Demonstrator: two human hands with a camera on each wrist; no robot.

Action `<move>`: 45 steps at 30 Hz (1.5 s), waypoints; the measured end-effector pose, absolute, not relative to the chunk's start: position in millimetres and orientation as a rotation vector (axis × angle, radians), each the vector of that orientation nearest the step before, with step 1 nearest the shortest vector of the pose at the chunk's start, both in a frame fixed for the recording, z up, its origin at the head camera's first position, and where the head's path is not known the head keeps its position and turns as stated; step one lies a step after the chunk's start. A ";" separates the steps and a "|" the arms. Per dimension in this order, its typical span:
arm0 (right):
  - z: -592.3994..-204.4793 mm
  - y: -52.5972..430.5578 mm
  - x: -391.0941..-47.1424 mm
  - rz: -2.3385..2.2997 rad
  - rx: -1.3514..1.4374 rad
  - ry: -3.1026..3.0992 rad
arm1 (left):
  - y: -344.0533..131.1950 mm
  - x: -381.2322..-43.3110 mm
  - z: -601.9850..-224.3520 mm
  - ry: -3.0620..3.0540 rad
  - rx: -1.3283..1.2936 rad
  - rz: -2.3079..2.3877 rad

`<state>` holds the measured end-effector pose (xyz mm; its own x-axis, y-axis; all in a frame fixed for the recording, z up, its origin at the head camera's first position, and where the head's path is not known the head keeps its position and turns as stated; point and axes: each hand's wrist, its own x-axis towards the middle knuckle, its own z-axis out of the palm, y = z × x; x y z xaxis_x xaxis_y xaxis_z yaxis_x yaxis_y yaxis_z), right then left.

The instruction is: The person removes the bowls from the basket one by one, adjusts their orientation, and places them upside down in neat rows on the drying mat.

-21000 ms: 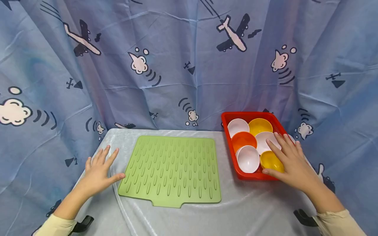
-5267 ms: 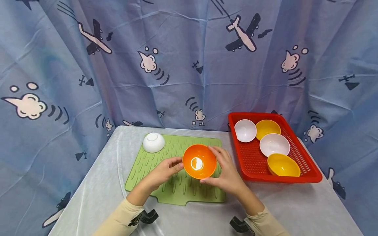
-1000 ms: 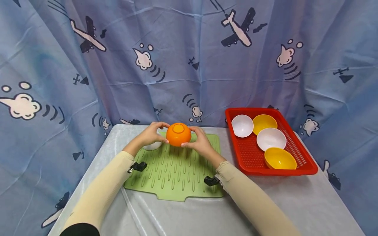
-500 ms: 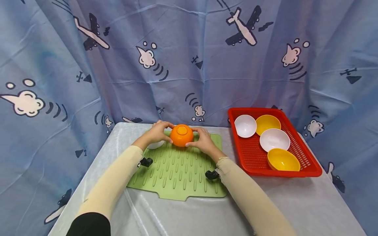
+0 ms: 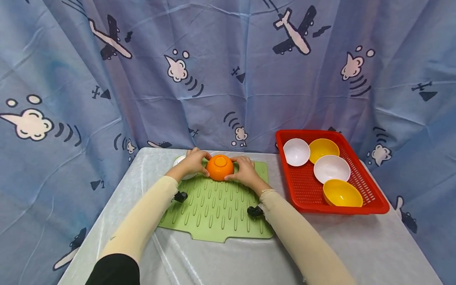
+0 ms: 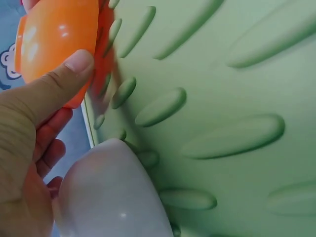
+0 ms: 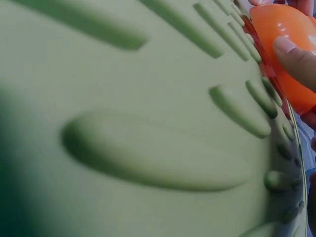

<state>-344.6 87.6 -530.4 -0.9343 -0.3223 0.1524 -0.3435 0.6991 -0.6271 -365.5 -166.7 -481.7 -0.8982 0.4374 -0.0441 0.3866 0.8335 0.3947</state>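
An orange bowl point(image 5: 219, 168) is upside down at the far middle of the green ridged mat point(image 5: 217, 209), its rim right at the mat's surface. My left hand point(image 5: 194, 162) grips its left side, thumb on the near wall in the left wrist view. From the right, my right hand point(image 5: 245, 171) holds the opposite side, its thumb point(image 7: 296, 57) pressed on the orange wall. Beside the left hand an upturned white bowl point(image 6: 111, 192) sits on the mat, partly hidden behind that hand in the head view.
A red basket point(image 5: 299, 194) stands on the right of the grey-white covered table point(image 5: 235, 261). In it are two white bowls, one being point(image 5: 332, 169), and two yellow bowls, one being point(image 5: 342, 194), all facing up. A blue patterned curtain point(image 5: 213, 79) hangs behind.
Since the earliest frame, the white and orange bowls have left the basket for the mat. The orange bowl has been turned over, and over the last second both hands lowered it onto the mat.
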 end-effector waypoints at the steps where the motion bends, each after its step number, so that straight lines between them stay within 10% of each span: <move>1: -531.2 87.7 -344.7 1.060 0.559 -2.876 | -166.2 -365.8 -482.4 2.880 0.649 0.566; 32: -526.8 81.5 -317.1 1.098 0.509 -2.883 | -137.0 -348.9 -474.9 2.869 0.586 0.727; 45: -469.1 83.8 -283.5 1.168 0.578 -2.663 | -130.0 -334.0 -493.1 2.984 0.429 0.916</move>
